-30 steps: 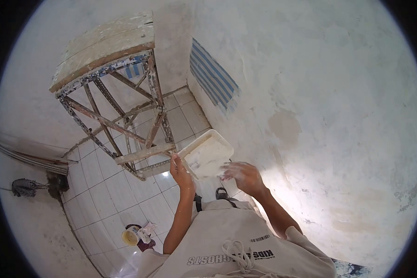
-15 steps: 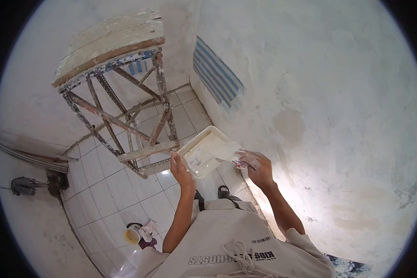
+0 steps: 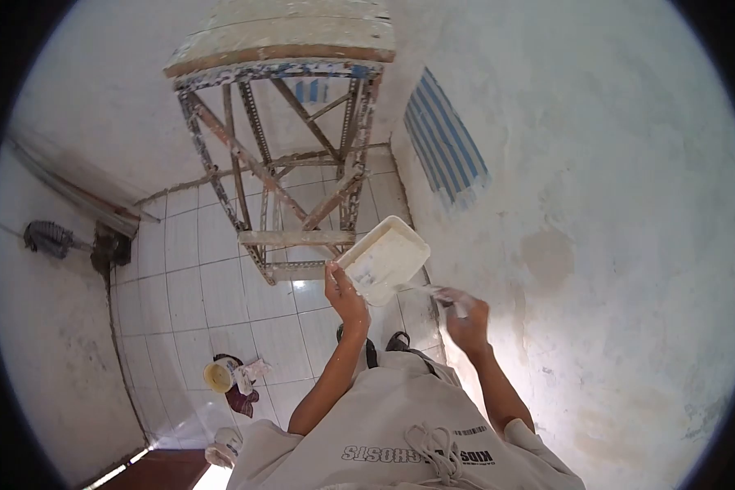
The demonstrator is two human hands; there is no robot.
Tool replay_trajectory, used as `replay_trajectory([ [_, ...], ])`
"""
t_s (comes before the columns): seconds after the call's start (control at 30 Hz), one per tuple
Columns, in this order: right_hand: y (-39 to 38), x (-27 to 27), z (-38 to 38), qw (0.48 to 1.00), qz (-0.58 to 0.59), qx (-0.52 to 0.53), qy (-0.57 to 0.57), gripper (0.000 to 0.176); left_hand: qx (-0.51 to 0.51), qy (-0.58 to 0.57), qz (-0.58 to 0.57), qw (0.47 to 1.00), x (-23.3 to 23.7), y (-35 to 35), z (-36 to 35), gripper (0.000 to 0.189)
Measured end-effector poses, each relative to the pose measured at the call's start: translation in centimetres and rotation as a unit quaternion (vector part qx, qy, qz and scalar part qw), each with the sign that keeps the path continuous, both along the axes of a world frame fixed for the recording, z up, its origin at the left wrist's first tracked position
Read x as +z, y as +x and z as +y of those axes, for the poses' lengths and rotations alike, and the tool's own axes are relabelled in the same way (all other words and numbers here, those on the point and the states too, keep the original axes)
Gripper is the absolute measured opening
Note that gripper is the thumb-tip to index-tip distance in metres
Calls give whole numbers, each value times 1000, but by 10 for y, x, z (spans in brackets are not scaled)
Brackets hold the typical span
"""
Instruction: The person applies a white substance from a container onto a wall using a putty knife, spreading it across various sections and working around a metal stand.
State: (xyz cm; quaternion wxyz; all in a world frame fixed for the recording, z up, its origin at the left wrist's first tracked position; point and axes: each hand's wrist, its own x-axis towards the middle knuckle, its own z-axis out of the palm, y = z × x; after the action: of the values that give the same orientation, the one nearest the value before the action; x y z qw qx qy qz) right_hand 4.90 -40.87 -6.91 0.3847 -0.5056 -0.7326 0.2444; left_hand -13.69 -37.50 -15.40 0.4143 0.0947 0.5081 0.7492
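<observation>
My left hand (image 3: 348, 300) is closed on the near-left edge of a cream plastic tray (image 3: 412, 234), thumb over the rim. White paste is smeared over the tray's inside. My right hand (image 3: 467, 322) grips a putty knife (image 3: 419, 287) to the right of the tray. Its thin pale blade is seen nearly edge-on, its tip overlapping the tray's near corner in this view. White residue coats the right fingers, which hide most of the handle.
A paint-spattered metal stand (image 3: 314, 238) with a wooden top (image 3: 286, 41) rises ahead. To the right, the patched wall (image 3: 612, 229) bears a blue-striped piece (image 3: 445, 143). A small bucket (image 3: 219, 376) and cloths (image 3: 242, 400) lie on the tiled floor (image 3: 220, 302).
The view has swung left, so stand and wall appear further right. The putty knife has turned from broad side to nearly edge-on and moved toward the tray's near corner.
</observation>
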Motion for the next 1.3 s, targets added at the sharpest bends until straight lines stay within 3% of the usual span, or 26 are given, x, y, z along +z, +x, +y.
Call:
replay_trajectory([
  [0.07, 4, 5, 13, 997, 15, -62, 38, 22, -15, 24, -22, 999, -5, -5, -3, 37],
  [0.1, 7, -1, 21, 987, 0, -151, 52, 19, -2, 22, -21, 1000, -7, -7, -5, 37],
  [0.13, 8, 11, 27, 980, 3, -200, -21, 18, -8, 17, 13, 1000, -8, -9, -7, 40],
  [0.17, 8, 14, 37, 981, 3, -190, -23, 18, -16, 10, 46, 999, -9, -11, -9, 43],
  [0.23, 9, 18, 53, 931, 300, -207, -28, 22, -2, 11, 49, 999, -2, -15, -11, 42],
  [0.43, 22, 41, 62, 979, 165, -56, -101, 36, -25, 29, 44, 998, 2, -21, -14, 41],
  [0.5, 24, 43, 65, 980, 131, -57, -139, 38, -20, 41, 19, 999, 4, -21, -14, 41],
  [0.6, 22, 45, 68, 994, 50, -22, -91, 43, -7, 41, -6, 999, 7, -19, -13, 41],
  [0.67, 22, 51, 69, 990, -66, -18, -123, 46, -18, 43, 7, 999, 12, -17, -13, 41],
  [0.8, 19, 40, 72, 995, -90, 3, -40, 47, -44, 50, 68, 995, 8, -13, -13, 39],
  [0.87, 13, 44, 69, 991, -81, -2, -111, 46, -48, 34, 70, 996, 8, -10, -14, 38],
  [1.3, -17, 28, 45, 974, 4, 31, -223, 45, -25, 24, 159, 987, 3, -3, -14, 40],
])
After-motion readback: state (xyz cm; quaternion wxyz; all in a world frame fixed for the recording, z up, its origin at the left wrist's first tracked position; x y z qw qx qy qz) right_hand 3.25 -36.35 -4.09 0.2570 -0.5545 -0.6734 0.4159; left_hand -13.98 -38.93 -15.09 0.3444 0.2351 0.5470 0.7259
